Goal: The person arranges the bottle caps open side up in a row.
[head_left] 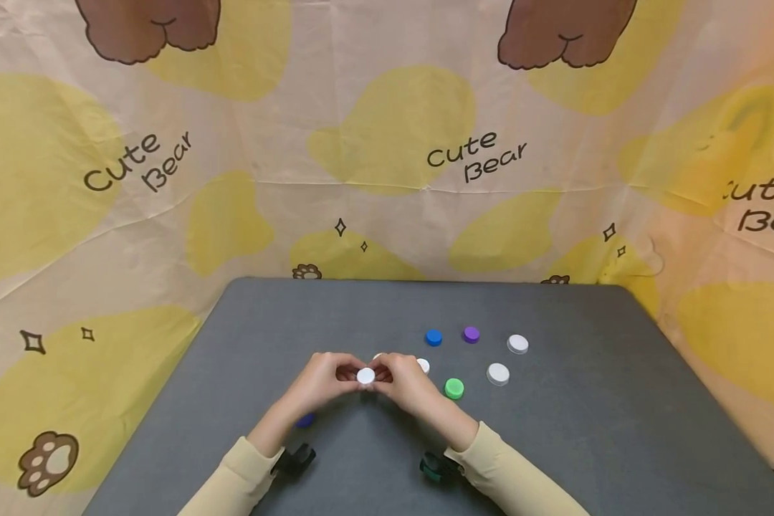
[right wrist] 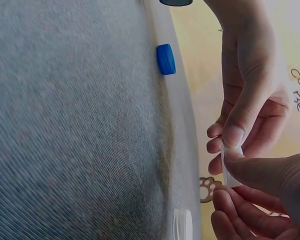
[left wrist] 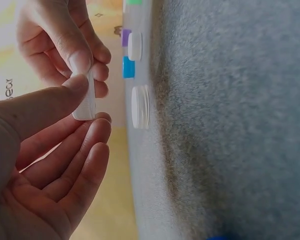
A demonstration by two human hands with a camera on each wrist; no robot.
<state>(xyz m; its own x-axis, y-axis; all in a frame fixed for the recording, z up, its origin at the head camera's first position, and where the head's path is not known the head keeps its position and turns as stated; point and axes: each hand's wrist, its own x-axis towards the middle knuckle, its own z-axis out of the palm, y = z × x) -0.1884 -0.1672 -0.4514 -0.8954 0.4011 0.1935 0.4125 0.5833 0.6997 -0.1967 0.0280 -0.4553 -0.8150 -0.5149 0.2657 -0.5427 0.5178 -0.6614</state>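
Note:
In the head view, a white bottle cap (head_left: 365,375) is held up between both hands, its round face toward the head camera. My left hand (head_left: 319,380) pinches its left side between thumb and fingers. From the other side my right hand (head_left: 405,383) grips it the same way. The left wrist view shows the cap edge-on, with both thumbs on its near face and the fingertips behind it. It is raised above the grey table (head_left: 361,473). Another white cap (head_left: 423,365) lies beyond the right hand, partly hidden by it.
Right of the hands lie a green cap (head_left: 454,388), a blue cap (head_left: 433,337), a purple cap (head_left: 471,335) and two larger white lids (head_left: 498,374). A dark blue cap (head_left: 305,420) sits beside the left forearm. A printed cloth (head_left: 387,129) hangs behind the table.

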